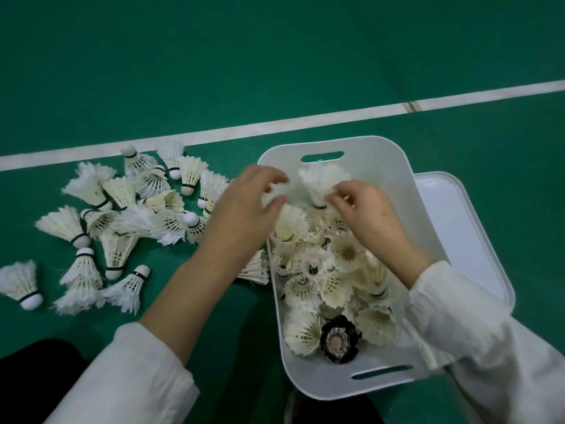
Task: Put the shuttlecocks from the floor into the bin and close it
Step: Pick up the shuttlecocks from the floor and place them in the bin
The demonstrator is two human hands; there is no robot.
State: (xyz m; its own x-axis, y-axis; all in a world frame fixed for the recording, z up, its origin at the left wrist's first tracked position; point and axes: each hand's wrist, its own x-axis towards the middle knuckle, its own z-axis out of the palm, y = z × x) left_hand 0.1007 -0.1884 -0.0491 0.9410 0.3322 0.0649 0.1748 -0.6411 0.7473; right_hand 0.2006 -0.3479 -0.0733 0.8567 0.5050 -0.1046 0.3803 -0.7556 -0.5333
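Note:
A white bin (379, 154) stands open on the green floor, holding several white shuttlecocks and one black shuttlecock (339, 339). Both hands are over its far end. My right hand (370, 215) pinches the feathers of a white shuttlecock (321, 182), which points cork down above the pile. My left hand (247, 206) curls its fingers on a blurred white shuttlecock (275, 194) at the bin's left rim. Left of the bin, several white shuttlecocks (122, 228) lie scattered on the floor.
The bin's white lid (464, 228) lies flat on the floor under the bin's right side. A white court line (305, 123) runs across the floor behind the pile. Dark clothing (36, 374) shows at the lower left.

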